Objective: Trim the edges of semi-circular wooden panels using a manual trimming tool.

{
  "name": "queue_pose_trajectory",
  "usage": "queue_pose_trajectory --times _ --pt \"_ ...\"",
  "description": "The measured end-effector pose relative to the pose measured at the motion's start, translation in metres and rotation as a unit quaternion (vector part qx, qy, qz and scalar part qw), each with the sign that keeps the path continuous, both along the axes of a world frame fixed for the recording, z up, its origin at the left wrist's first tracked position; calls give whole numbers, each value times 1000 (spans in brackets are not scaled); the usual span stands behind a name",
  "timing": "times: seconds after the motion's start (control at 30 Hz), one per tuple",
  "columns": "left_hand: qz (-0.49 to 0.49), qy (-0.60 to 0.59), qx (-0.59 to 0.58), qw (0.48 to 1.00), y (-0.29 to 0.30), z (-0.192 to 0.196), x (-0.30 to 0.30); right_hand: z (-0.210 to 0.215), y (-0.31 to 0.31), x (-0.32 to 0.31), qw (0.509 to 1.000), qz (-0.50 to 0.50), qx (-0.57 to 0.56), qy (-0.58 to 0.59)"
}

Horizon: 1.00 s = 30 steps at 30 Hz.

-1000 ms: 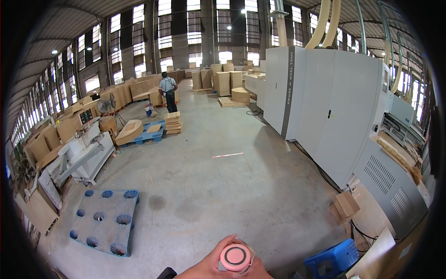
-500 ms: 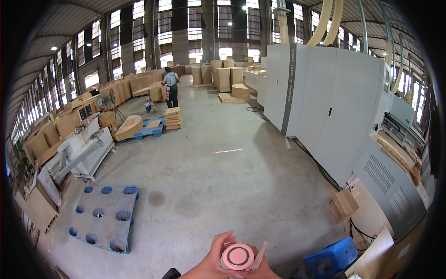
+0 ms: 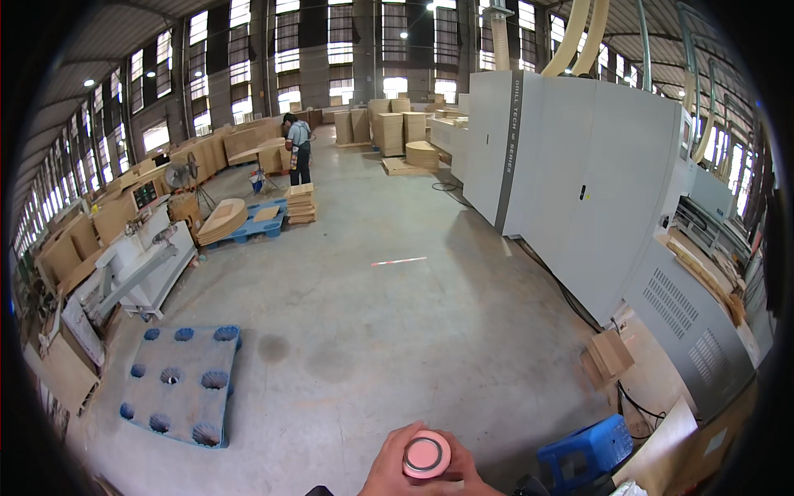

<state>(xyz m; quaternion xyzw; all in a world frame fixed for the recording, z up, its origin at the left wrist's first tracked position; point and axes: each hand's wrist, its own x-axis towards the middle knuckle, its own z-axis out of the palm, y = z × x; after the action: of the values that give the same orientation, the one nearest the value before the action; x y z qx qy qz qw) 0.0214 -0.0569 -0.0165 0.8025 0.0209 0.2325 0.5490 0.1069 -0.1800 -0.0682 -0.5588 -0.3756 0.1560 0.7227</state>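
Low in the middle of the view is a bottle (image 3: 426,453), seen from above, with a round pink lid that carries a dark ring. My left hand (image 3: 387,465) wraps round its left side, fingers curled behind the lid. On the other side my right hand (image 3: 463,468) is closed against the bottle too. The lid faces up toward me, while the hands hide most of the body below it.
A blue plastic pallet (image 3: 178,384) lies on the floor at left, and a blue plastic stool (image 3: 585,453) stands at lower right. A tall grey machine cabinet (image 3: 571,182) fills the right. Farther off, a person (image 3: 298,149) stands near stacked boards (image 3: 301,204).
My hands have drawn closer round the bottle and shifted slightly right. The pale strap that stuck out beside the lid no longer shows. The distant person has changed posture slightly.
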Motion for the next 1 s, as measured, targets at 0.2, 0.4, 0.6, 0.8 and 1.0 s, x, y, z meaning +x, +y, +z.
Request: queue_pose_trajectory --times 0.2,0.4,0.6,0.8,1.0 --pt "-336 144 -72 928 61 43 21 32 -8 -3 991 89 -101 3" --pt "-63 -21 -81 995 68 -20 17 -15 -7 13 990 -36 -136 17" --pt "7 -1 -111 994 -14 -15 34 -33 -8 14 995 -28 -45 88" --pt "-265 53 -131 954 22 14 44 -26 -8 10 991 -29 -54 117" --pt "-98 -37 -56 993 -9 -17 58 -3 -21 17 987 -87 -47 128"
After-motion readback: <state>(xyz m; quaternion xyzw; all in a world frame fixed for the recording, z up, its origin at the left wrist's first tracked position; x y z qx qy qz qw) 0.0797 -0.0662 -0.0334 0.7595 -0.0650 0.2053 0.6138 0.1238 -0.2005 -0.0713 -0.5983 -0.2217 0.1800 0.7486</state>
